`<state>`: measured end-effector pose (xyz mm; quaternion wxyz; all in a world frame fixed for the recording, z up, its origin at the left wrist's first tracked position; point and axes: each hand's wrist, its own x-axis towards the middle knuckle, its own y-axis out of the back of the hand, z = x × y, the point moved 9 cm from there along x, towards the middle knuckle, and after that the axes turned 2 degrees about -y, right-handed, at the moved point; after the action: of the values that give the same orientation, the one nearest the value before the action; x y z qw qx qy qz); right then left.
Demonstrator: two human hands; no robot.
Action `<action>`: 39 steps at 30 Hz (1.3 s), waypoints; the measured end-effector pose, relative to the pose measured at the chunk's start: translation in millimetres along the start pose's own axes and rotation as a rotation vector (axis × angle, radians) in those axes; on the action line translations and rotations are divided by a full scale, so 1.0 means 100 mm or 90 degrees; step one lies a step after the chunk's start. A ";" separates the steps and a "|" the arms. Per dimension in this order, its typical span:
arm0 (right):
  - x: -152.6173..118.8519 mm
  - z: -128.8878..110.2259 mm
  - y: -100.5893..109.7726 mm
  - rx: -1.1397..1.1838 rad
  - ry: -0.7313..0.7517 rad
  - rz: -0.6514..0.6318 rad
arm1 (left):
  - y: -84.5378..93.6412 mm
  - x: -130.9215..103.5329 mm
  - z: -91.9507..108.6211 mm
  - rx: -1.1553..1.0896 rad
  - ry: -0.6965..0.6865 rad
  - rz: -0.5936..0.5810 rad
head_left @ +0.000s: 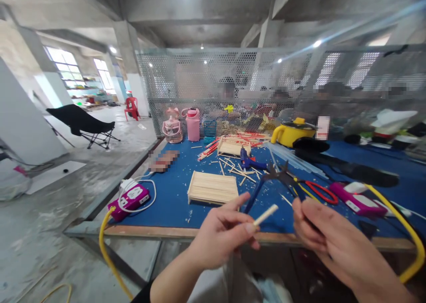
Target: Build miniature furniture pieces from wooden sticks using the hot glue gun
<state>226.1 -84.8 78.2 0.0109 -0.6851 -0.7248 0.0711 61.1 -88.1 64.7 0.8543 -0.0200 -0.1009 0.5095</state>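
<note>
My left hand (226,232) is closed in a pinch on a short pale wooden stick (266,215) that points up to the right. In my right hand (329,236) is one blue handle of the pliers (281,175). Their jaws face away from me, and the handles are spread wide. The other handle slants down behind my left fingers; whether they touch it I cannot tell. Just beyond my left hand, a small slatted wooden model (213,187) stands on the blue tabletop (169,212). Farther back is a second wooden model (233,147), with loose sticks (238,169) scattered around.
A blue glue gun (248,159) lies near clear glue sticks (296,161). Red-handled scissors (321,192) lie to the right. Purple power strips (133,200) with yellow cords flank the work area. A yellow pot (293,134), pink bottle (193,124) and perforated screen (186,81) stand behind.
</note>
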 end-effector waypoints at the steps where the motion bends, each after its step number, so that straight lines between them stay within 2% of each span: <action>1: -0.09 0.05 -0.09 0.033 -0.008 -0.022 | -0.07 0.00 -0.01 -0.021 0.021 -0.028; 3: -0.20 0.09 -0.20 0.104 0.011 -0.038 | -0.15 0.00 -0.04 -0.080 0.056 -0.053; 6: -0.25 0.13 -0.32 0.184 0.056 -0.060 | -0.17 0.00 -0.12 -0.132 0.090 -0.053; 10: -0.30 0.23 -0.73 0.181 0.011 -0.290 | -0.20 -0.03 -0.19 -0.110 0.100 -0.069; 12: -0.30 0.24 -0.79 0.148 0.017 -0.334 | -0.21 -0.05 -0.20 -0.110 0.108 -0.066; 14: -0.22 0.20 -0.75 0.114 0.041 -0.311 | -0.21 -0.06 -0.16 -0.123 0.118 -0.043; 16: -0.10 0.12 -0.62 0.084 0.071 -0.254 | -0.15 -0.05 -0.08 -0.141 0.113 0.001; 19: 0.04 -0.03 -0.37 0.003 0.120 -0.163 | 0.11 0.00 0.09 -0.103 0.083 0.123; 22: 0.06 -0.12 -0.18 -0.201 0.137 -0.094 | 0.39 0.07 0.23 -0.012 0.036 0.233; 24: 0.04 -0.13 -0.13 -0.383 0.135 -0.054 | 0.47 0.12 0.25 0.023 0.011 0.263; 26: 0.01 -0.12 -0.17 -0.525 0.131 -0.048 | 0.47 0.16 0.21 0.042 0.001 0.267; 28: -0.02 -0.11 -0.26 -0.591 0.143 -0.071 | 0.44 0.18 0.18 0.065 -0.008 0.264; 31: -0.04 -0.12 -0.39 -0.619 0.176 -0.098 | 0.41 0.18 0.17 0.109 -0.023 0.270; 39: -0.07 -0.13 -0.50 -0.636 0.202 -0.130 | 0.27 0.15 0.25 0.194 -0.063 0.240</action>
<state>178.7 -93.6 97.8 -0.2006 -0.5349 -0.7229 -0.3887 39.9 -63.3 87.9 0.7313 0.1156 -0.0593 0.6695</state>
